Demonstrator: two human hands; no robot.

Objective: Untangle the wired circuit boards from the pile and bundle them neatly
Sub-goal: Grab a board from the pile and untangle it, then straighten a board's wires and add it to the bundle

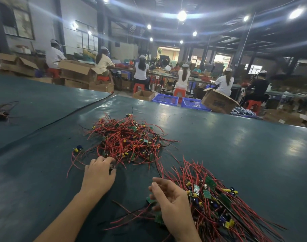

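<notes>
Left hand (98,173) pinches the tangled red-wired pile's (130,140) edge to free one piece; right hand (172,206) clasps small green circuit boards (150,200) together for bundling.

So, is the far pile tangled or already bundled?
Tangled. The far pile is a loose heap, its red wires crossing every way with boards scattered through it.

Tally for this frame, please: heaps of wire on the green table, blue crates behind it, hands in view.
Wire heaps: 3 (tangled pile, sorted heap, small far-left heap, blurred)
Blue crates: 2
Hands: 2 (left hand, right hand holding loose boards)
Total: 7
</notes>
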